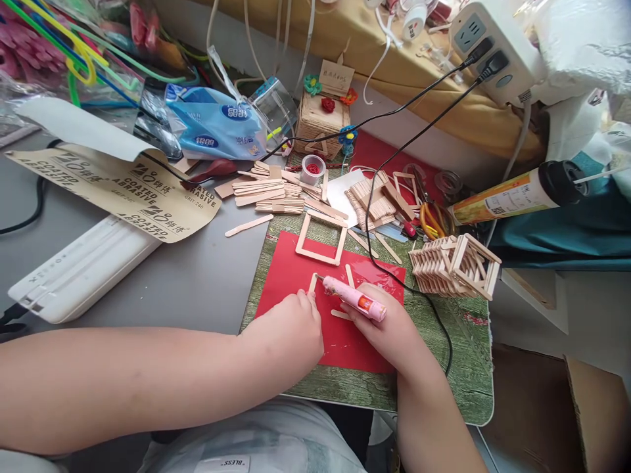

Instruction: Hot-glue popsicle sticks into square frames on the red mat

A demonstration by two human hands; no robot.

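Note:
My left hand (290, 332) pinches a short wooden craft stick (313, 281) upright over a red sheet (286, 263). My right hand (387, 328) is closed around a pink glue pen (355, 299), whose metal tip meets or nearly meets the top end of that stick. Just beyond, a square frame of craft sticks (320, 253) lies across the sheet's far edge. One loose stick (350, 276) rests on the sheet past the pen, and another stick (340, 315) is partly covered by my right hand.
Piled craft sticks (269, 190) and a stick-built box (323, 121) stand behind. At right are a lattice stick tower (453, 266), orange-handled scissors (434, 220) and a tall cup (513, 194). A black cord (394, 157) crosses the work area. Sandpaper (123, 184) lies left.

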